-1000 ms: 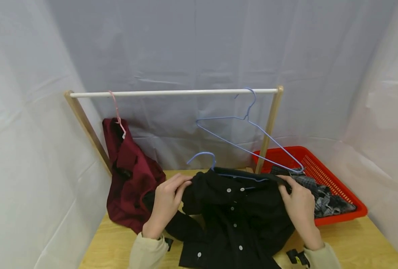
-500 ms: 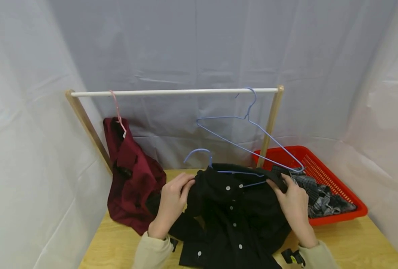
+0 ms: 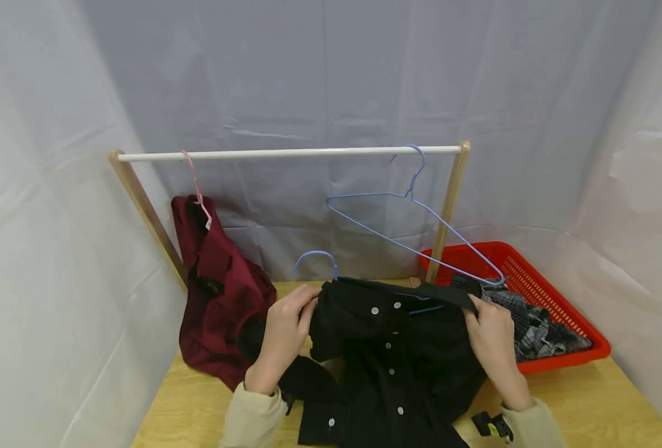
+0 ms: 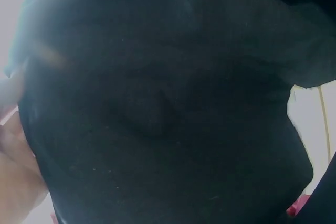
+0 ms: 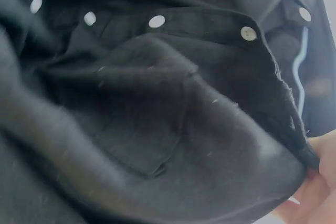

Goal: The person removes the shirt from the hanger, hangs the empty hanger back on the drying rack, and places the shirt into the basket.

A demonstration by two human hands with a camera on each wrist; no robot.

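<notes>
White sheeting drapes the walls behind a wooden table, where a small clothes rack — a white rail between two wooden posts — stands at the back. At the table's centre lies a black button-up shirt with a blue wire hanger threaded through it, the hook poking up past the collar. The person's left hand grips the shirt's left shoulder, fingers curled round the fabric; the right hand pinches the opposite shoulder edge between thumb and fingers. From the right wrist camera, the shirt's placket, white buttons and chest pocket fill the view, with a strip of the blue hanger showing inside the collar and fingertips clamped on the hem. The left wrist camera sees little but dark cloth pressed close to the lens.

On the rail's left end a maroon shirt hangs from a pink hanger, its lower half slumped on the table. A second, empty blue hanger dangles near the right post. Beside that post sits a red plastic basket holding a plaid garment — just beside the right hand.
</notes>
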